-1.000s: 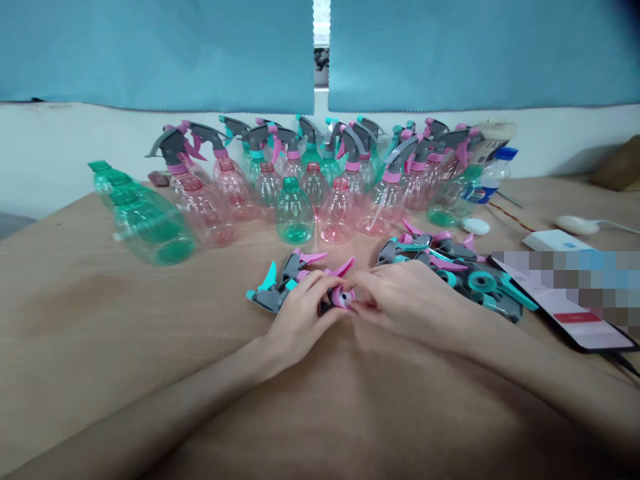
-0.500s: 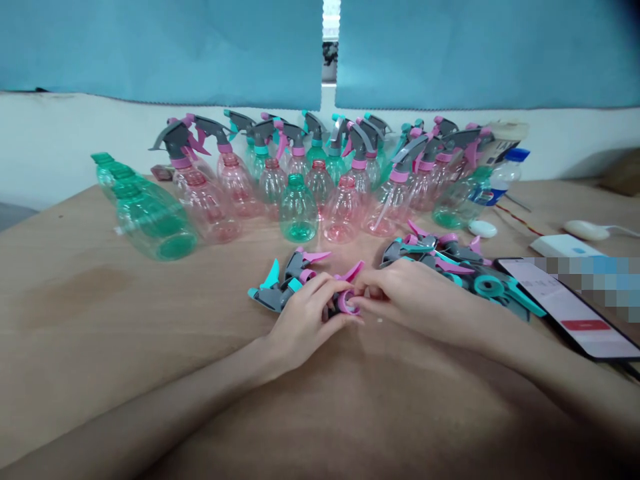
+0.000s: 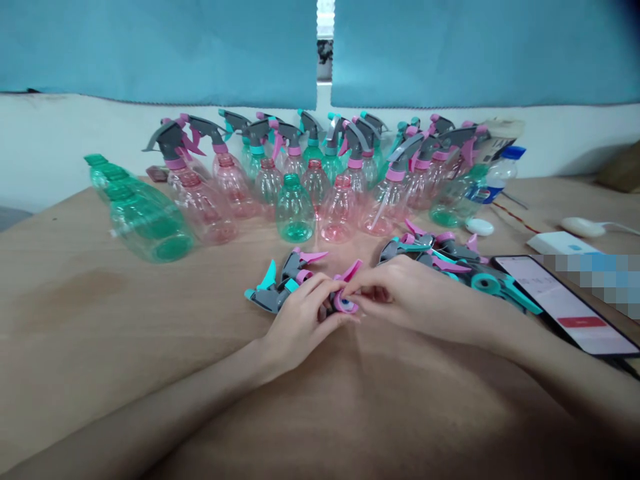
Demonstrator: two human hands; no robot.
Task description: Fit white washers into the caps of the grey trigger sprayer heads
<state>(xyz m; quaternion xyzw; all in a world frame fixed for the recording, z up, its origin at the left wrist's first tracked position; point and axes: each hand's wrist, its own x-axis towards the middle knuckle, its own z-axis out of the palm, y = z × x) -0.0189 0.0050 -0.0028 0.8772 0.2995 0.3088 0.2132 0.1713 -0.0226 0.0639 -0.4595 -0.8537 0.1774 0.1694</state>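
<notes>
My left hand is closed around a spray trigger head. Its pink collar faces me, with a pale disc and a dark centre hole inside; its pink trigger points up and right. At the collar's upper rim, my right hand has thumb and fingers pinched together; what is between them, if anything, is too small to make out. Just left of my left hand lie grey spray heads with a turquoise trigger and a pink trigger. Beyond my right hand is a pile of more spray heads.
Behind stand several pink and green bottles, some fitted with spray heads and some open, such as a green bottle and a pink bottle. Green bottles lean at the left. A phone, a white oval object and a blue-capped bottle are right.
My right fingertips have shifted from the collar's opening to its upper rim, and the pale disc with its dark hole now shows. The whole view has shifted slightly left.
</notes>
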